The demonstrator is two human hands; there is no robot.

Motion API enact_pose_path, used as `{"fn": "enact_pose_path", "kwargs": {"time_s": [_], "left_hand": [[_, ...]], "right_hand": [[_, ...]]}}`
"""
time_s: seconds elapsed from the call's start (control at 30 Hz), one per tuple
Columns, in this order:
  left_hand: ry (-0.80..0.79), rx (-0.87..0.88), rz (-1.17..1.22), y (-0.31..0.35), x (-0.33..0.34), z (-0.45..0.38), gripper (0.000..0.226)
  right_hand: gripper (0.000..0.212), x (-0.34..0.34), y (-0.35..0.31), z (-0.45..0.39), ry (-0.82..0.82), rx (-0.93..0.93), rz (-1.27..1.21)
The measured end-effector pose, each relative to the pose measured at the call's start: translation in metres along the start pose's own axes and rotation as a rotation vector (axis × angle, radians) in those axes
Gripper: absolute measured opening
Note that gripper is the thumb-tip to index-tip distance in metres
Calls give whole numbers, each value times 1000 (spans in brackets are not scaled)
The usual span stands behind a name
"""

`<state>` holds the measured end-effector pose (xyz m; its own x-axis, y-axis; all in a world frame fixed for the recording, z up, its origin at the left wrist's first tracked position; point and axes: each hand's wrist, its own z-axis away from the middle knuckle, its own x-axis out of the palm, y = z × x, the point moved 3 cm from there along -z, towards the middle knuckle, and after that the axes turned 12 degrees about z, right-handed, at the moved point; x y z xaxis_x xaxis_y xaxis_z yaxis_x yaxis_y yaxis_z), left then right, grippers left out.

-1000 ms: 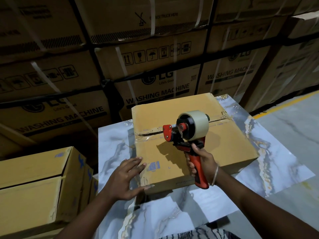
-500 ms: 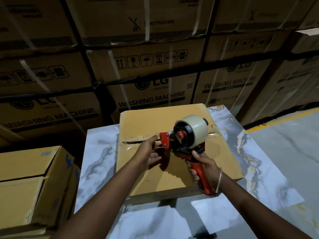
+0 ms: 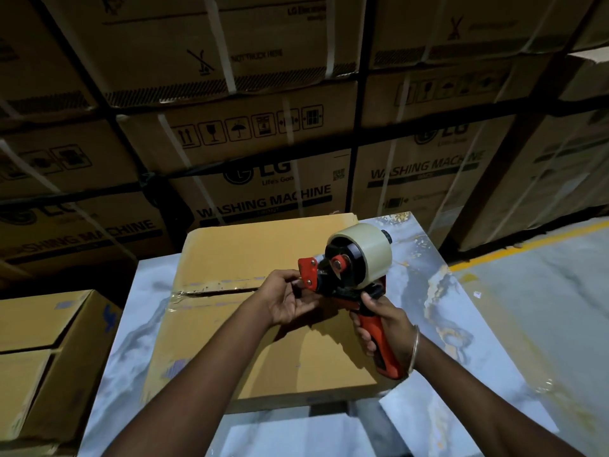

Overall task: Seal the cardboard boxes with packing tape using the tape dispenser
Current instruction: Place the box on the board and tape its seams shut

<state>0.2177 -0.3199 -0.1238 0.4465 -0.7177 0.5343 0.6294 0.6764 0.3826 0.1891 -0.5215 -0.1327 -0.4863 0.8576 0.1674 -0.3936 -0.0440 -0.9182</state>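
Observation:
A flat cardboard box (image 3: 250, 344) lies on the marbled table (image 3: 438, 311), its centre seam partly covered with wrinkled clear tape. Above the box my right hand (image 3: 382, 324) grips the orange handle of a red tape dispenser (image 3: 342, 278) that carries a roll of pale tape (image 3: 365, 252). My left hand (image 3: 290, 296) is at the dispenser's front end, fingers curled and pinching at the red blade guard, where the tape end would be; the tape end itself is too small to make out.
Another cardboard box (image 3: 43, 351) stands at the left, beside the table. Stacked washing-machine cartons (image 3: 263, 166) form a wall behind the table. Grey floor with a yellow line (image 3: 527, 245) lies to the right.
My left hand left the box's near-left corner and came up to the dispenser's front end. The dispenser stayed in my right hand. The view shifted closer.

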Motion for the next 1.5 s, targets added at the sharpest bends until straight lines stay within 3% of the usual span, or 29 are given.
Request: {"fn": "enact_pose_path", "kwargs": {"time_s": [0.13, 0.23, 0.33, 0.4, 0.7, 0.97, 1.03, 1.13, 1.3, 1.5], "left_hand": [[26, -1, 2, -3, 16, -12, 32], [18, -17, -3, -1, 26, -20, 47], [59, -9, -96, 4, 35, -25, 22], [111, 10, -200, 8, 36, -27, 12], [262, 179, -770, 43, 56, -56, 20], [166, 232, -1173, 63, 107, -99, 21], [181, 274, -1208, 76, 118, -111, 16], [141, 300, -1228, 100, 132, -133, 29], [218, 558, -1463, 106, 162, -159, 16], [240, 705, -1434, 124, 184, -181, 26]], "right_hand": [[73, -21, -5, -2, -21, -15, 26], [63, -32, -6, -2, -19, 12, 19], [54, -41, -5, -1, -14, 30, 13], [54, -44, -5, 0, -9, 37, 1], [54, -41, -3, -4, 77, 54, -18], [54, -37, -10, -13, 286, 67, -39], [55, -40, -10, -14, 312, 72, -48], [52, -42, -6, -13, 339, 31, -50], [55, -47, -13, -27, 417, 2, -123], [61, -54, -10, -34, 425, -1, -156]]}}
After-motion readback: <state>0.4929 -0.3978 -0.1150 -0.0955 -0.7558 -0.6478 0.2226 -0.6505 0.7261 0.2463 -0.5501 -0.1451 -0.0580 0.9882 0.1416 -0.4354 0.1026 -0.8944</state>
